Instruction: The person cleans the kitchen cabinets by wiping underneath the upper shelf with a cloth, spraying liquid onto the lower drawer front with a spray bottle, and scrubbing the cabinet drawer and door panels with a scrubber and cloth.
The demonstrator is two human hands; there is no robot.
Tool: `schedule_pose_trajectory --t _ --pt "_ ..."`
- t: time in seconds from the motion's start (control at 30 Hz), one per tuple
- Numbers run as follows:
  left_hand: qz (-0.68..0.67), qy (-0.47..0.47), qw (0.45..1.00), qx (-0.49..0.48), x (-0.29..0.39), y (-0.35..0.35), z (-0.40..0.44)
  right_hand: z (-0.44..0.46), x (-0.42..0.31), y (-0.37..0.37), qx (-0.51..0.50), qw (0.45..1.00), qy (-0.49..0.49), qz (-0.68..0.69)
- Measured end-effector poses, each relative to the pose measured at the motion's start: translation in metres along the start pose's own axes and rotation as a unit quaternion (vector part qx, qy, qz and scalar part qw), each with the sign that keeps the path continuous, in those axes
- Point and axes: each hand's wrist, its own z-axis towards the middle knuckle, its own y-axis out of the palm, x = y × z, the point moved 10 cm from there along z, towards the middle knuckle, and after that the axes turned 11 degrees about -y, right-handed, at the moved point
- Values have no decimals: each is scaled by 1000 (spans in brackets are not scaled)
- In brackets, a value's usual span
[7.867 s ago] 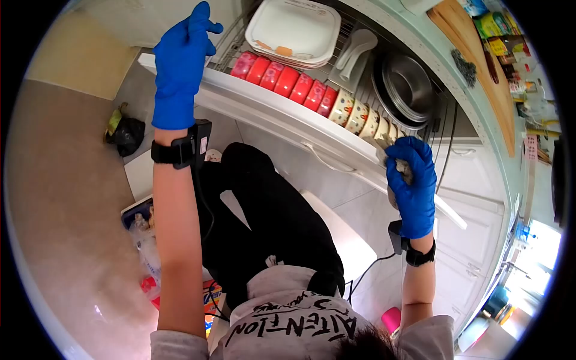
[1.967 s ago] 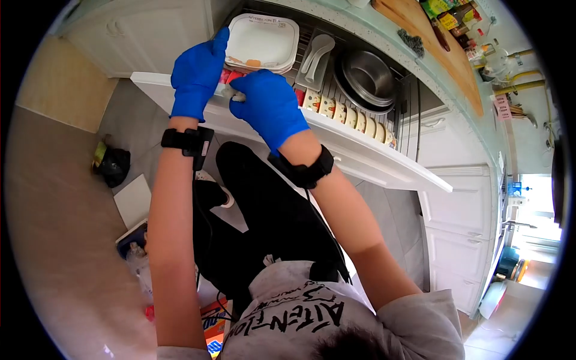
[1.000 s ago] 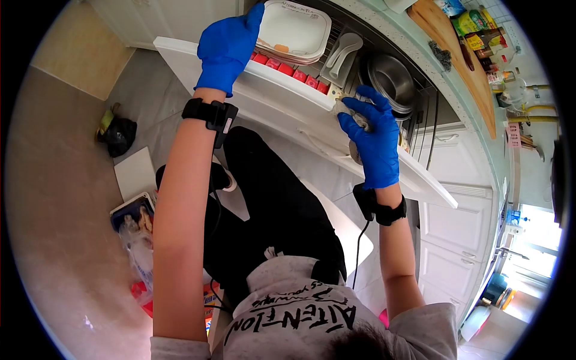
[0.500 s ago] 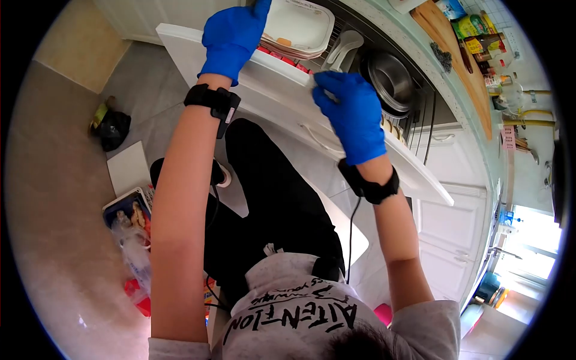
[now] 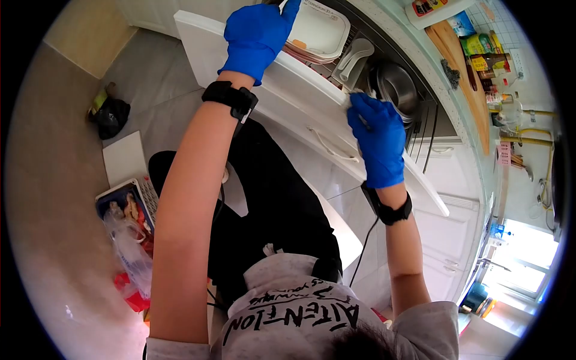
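My left hand (image 5: 255, 42), in a blue glove, is over the white drawer front (image 5: 312, 81) near the top of the view. One finger points upward beside the stacked plates (image 5: 321, 27); the other fingertips are hidden, so its grip is unclear. My right hand (image 5: 379, 138), also blue-gloved, is closed at the drawer's top edge. A bit of pale cloth (image 5: 348, 102) shows at its fingertips. Inside the pulled-out drawer, white spoons (image 5: 355, 60) lie between the plates and some metal bowls (image 5: 396, 90).
A counter (image 5: 414, 45) runs along the right with a cutting board (image 5: 462, 69), bottles and packets. A drawer handle (image 5: 333, 147) sits lower on the cabinet. On the floor at left are a black bag (image 5: 112, 118) and a crate (image 5: 123, 189) with plastic bags.
The camera view has shifted slightly. My right hand has moved right along the drawer's top edge, away from the spoons. My left hand stays near the same part of the drawer.
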Motion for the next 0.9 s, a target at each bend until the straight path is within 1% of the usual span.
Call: schedule_pose_trajectory --t 0.03,0.1,0.17,0.2,0.27,0.3,0.33,0.37,0.4,0.47,0.53,0.57,0.63,0.7,0.73,0.77,0.83,0.87,0.9 --pt "20 -10 1000 2 -1 1 0 -1 2 0 -4 1000 16 10" --pt "39 -15 999 -2 -2 2 -3 4 -10 0 3 1000 -10 -21" --pt "44 39 998 7 6 4 -4 20 -22 10 2 999 -27 -17" --pt "44 39 998 6 6 5 -4 23 -22 18 -15 1000 -8 -10" --pt "8 -7 1000 -13 -3 5 1 16 -16 15 -19 1000 2 -13" --pt "9 -10 1000 -11 -5 4 3 13 -11 12 -25 1000 8 -17" --pt "10 -8 1000 -7 -4 3 2 6 -4 4 -29 999 29 11" --pt "10 -6 1000 -4 -3 3 0 -5 3 -2 -3 1000 31 -2" --pt "12 -11 1000 -4 -3 3 -1 -10 10 -1 -5 999 37 13" --pt "61 -17 998 11 -3 4 -3 -6 7 0 -8 998 48 31" --pt "39 0 999 6 -2 4 -2 13 -9 10 -14 1000 8 14" --pt "15 7 1000 5 0 4 -1 22 -19 15 10 1000 -24 -10" --pt "8 4 1000 -2 -1 4 0 27 -22 21 4 1000 -16 13" --pt "1 -5 1000 -5 -4 3 3 12 -13 9 5 1000 -21 9" --pt "6 -8 1000 -2 -5 3 3 1 -3 2 -4 1000 8 22" --pt "10 -11 1000 0 -5 2 1 -12 4 -6 8 1000 -3 5" --pt "27 -20 999 15 -3 -1 -3 -30 16 -16 -1 1000 31 0" --pt "45 -24 998 33 -2 -5 -3 -29 16 -14 -1 1000 30 1" --pt "44 -21 998 31 -2 -5 -4 -25 10 -13 -4 1000 9 -22"
